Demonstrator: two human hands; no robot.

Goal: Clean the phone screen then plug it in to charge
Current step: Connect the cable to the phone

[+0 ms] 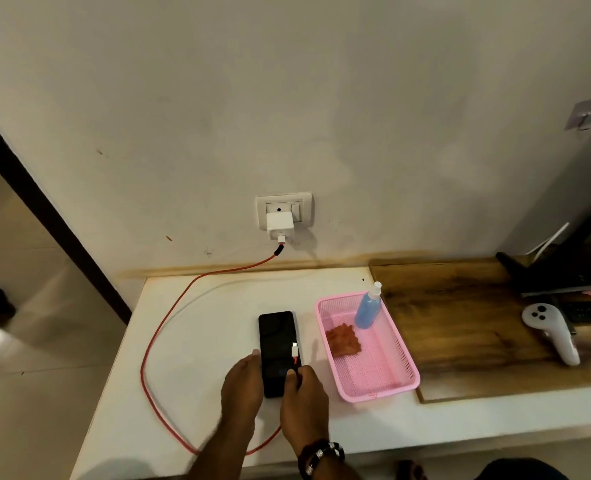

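A black phone (276,336) lies face up on the white table (197,341), its screen dark. My left hand (241,386) rests against the phone's left edge. My right hand (302,400) pinches the red charging cable (148,341) near its white plug (294,350), which hovers over the phone's right side. The cable loops left across the table up to a white charger (279,226) in the wall socket (284,209). A pink basket (391,382) to the right holds an orange-red cloth (343,338) and a blue spray bottle (368,308).
A wooden board (460,323) covers the table's right part, with a white game controller (552,332) and dark devices (564,282) on it. The table's left edge drops to a tiled floor (27,341). A hook (585,116) is stuck on the wall.
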